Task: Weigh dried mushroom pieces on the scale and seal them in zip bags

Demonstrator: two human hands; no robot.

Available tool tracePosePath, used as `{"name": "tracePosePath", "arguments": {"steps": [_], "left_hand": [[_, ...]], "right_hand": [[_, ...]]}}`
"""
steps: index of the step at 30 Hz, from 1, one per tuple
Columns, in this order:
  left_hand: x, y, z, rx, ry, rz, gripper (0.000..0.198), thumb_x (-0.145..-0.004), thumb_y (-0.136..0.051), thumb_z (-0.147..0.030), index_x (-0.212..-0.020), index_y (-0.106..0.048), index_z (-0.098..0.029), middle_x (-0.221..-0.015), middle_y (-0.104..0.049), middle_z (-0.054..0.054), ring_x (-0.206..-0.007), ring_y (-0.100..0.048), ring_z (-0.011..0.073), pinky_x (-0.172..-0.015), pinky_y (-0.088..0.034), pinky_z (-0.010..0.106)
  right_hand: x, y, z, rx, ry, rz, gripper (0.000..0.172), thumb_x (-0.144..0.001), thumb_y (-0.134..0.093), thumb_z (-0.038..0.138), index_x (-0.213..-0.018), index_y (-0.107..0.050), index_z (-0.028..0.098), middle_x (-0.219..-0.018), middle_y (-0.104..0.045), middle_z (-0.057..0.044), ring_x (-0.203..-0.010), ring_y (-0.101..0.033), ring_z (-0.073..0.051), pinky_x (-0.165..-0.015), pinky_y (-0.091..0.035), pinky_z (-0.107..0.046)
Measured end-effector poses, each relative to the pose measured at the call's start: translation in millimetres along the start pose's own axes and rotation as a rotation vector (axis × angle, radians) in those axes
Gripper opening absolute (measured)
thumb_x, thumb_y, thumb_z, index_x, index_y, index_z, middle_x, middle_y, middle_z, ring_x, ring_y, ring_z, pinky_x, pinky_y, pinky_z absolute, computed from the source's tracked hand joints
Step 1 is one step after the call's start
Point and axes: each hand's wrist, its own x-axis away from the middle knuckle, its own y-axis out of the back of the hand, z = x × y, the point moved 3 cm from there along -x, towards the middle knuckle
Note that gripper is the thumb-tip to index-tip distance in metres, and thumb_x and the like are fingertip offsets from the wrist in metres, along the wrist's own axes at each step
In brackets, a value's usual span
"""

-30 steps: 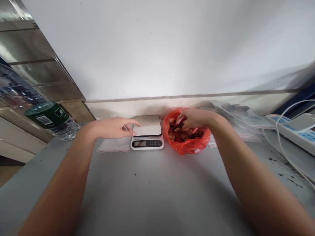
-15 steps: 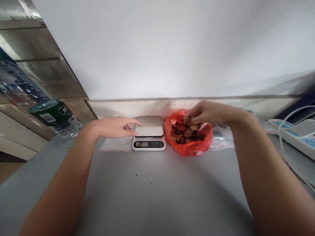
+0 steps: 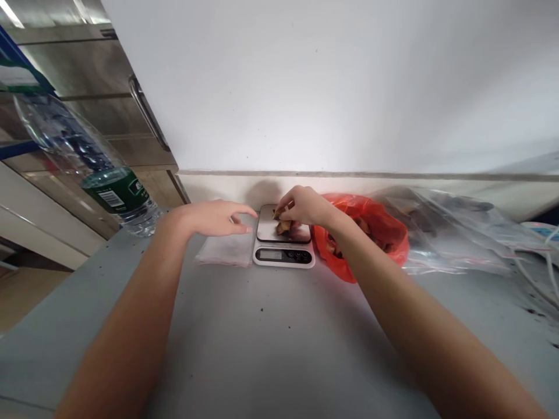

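Observation:
My right hand (image 3: 302,205) is above the plate of a white kitchen scale (image 3: 257,259), its fingers closed on dried brown pieces (image 3: 283,227). These look like dried peel or slices, and some appear to touch the plate; the exact kind is hard to make out. My left hand (image 3: 218,219) hovers at the scale's left side, thumb and fingers apart, holding nothing. To the right of the scale stands an open red plastic bag (image 3: 343,269) with more of the brown pieces inside, partly hidden behind my right forearm.
A stack of clear plastic bags (image 3: 225,251) lies left of the scale. More clear bags (image 3: 454,244) lie right of the red bag. A large plastic bottle (image 3: 116,192) stands at the left table edge. White cables (image 3: 535,285) run at far right, and the wall (image 3: 314,105) rises behind.
My right hand has moved left from inside the red bag to over the scale, carrying brown pieces. My left hand stays open beside the scale. The view has shifted slightly.

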Motion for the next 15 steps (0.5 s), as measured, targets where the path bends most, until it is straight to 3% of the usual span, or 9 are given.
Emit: {"name": "tracePosePath", "arguments": {"steps": [5, 10, 13, 15], "left_hand": [[-8, -5.1, 0, -0.010, -0.006, 0.001, 0.066, -0.096, -0.046, -0.051, -0.160, -0.043, -0.034, -0.156, -0.059, 0.006, -0.130, -0.063, 0.0307, -0.106, -0.049, 0.039], [-11, -8.4, 1, -0.002, -0.021, 0.007, 0.064, -0.098, -0.049, -0.052, -0.159, -0.043, -0.036, -0.154, -0.061, 0.006, -0.128, -0.065, 0.0300, -0.106, -0.050, 0.040], [-10, -8.3, -1, 0.000, -0.022, 0.003, 0.063, -0.098, -0.049, -0.052, -0.159, -0.044, -0.036, -0.154, -0.061, 0.006, -0.128, -0.065, 0.0298, -0.107, -0.049, 0.040], [-11, -8.1, -3, 0.003, -0.019, -0.006, 0.063, -0.098, -0.050, -0.052, -0.158, -0.045, -0.036, -0.155, -0.060, 0.006, -0.128, -0.065, 0.0298, -0.107, -0.050, 0.040]], "right_hand": [[1, -2, -7, 0.002, 0.005, 0.002, 0.022, -0.079, -0.062, 0.001, -0.078, -0.079, 0.015, -0.072, -0.078, -0.006, -0.067, -0.069, -0.017, -0.067, -0.054, -0.026], [2, -1, -12, 0.045, 0.067, -0.043, 0.021, -0.085, -0.067, 0.015, -0.100, -0.081, 0.017, -0.084, -0.079, -0.004, -0.078, -0.070, -0.018, -0.074, -0.055, -0.030], [5, 2, -14, 0.007, 0.025, -0.107, 0.022, -0.086, -0.071, 0.016, -0.105, -0.081, 0.016, -0.099, -0.081, -0.009, -0.088, -0.074, -0.021, -0.080, -0.057, -0.031], [7, 5, -14, -0.043, -0.027, -0.139, 0.023, -0.086, -0.072, 0.015, -0.108, -0.080, 0.015, -0.105, -0.081, -0.011, -0.084, -0.075, -0.020, -0.078, -0.058, -0.031]]}}
